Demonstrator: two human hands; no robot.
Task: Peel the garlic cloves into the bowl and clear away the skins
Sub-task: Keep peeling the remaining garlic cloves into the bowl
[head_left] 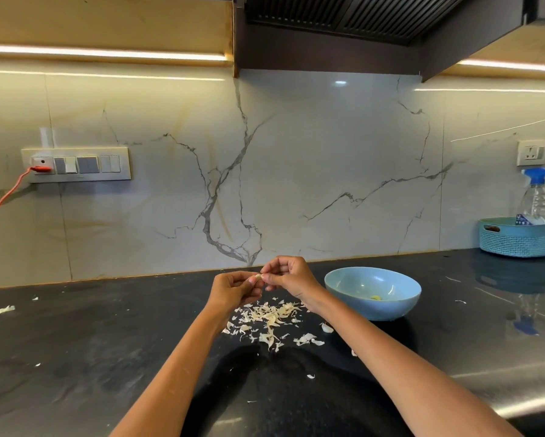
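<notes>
Both hands, left hand (233, 287) and right hand (288, 274), pinched one garlic clove (257, 277) between fingertips above the desk (107, 335). Small, firm and probably slippery, it seemed best held by its ends; the skins (269, 320) looked papery and light.

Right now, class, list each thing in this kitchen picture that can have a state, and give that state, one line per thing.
Left hand: pinching the garlic clove.
Right hand: pinching the same clove.
Small pale garlic clove: held above the counter between both hands.
Light blue round bowl: upright, nearly empty.
Papery white garlic skins: scattered on the black counter.
Red plug: inserted in the socket.
Clear spray bottle with blue trigger: upright in the teal basket.
</notes>
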